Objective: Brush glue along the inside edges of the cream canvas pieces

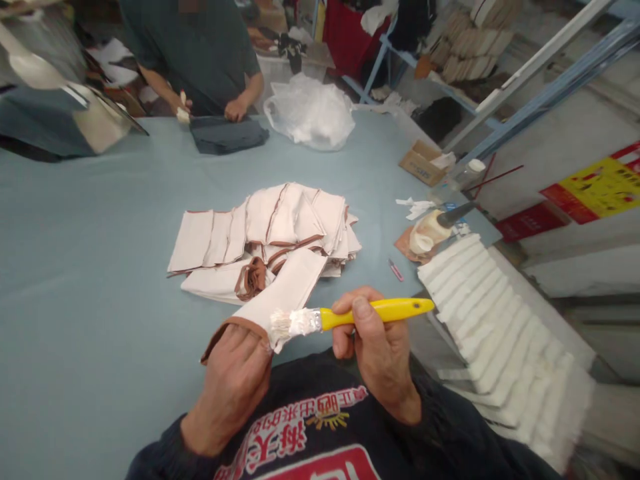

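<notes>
My right hand (373,340) is closed round the yellow handle of a brush (383,311), whose bristles are coated in thick white paste and point left. Those bristles touch or hang just over the right edge of a cream cloth piece (295,283) with a brown border. At that piece's near end, my left hand (237,370) has its fingers curled at the brown edge, gripping it. Just beyond lies a heap of similar cream pieces (280,213) with brown edges, overlapping one another on the blue-grey table (100,267).
Right of the heap are a small pink-handled tool (395,269), a paste-smeared container (425,233) with a dark handle, a cardboard box (424,162) and rows of white strips (490,320). Across the table, a person (195,60) handles dark cloth (227,135) beside a plastic bag (313,113).
</notes>
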Demonstrator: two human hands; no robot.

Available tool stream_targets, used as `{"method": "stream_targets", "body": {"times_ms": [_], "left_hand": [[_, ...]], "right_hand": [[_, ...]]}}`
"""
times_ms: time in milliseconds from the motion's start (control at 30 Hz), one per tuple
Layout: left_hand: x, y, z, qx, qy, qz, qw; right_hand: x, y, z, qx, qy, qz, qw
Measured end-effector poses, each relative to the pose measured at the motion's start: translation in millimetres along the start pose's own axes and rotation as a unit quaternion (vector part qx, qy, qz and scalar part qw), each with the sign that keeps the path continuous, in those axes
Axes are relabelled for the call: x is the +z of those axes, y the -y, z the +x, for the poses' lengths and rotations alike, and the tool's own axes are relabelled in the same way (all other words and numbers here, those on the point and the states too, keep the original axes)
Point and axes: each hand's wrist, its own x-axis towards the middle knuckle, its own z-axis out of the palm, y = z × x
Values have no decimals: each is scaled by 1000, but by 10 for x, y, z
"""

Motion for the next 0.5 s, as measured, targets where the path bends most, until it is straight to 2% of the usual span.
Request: {"method": "stream_targets", "body": {"times_ms": [233,400,500], "left_hand": [[81,99,-15,5,-2,-9,1000],[121,152,-18,19,14,-20,1000],[147,180,-31,17,13,-30,999]], "right_hand": [[0,-100,-141,17,-20,-39,999],[-12,-142,-192,2,-47,-48,998],[-15,-164,-201,18,-29,-51,998]]}}
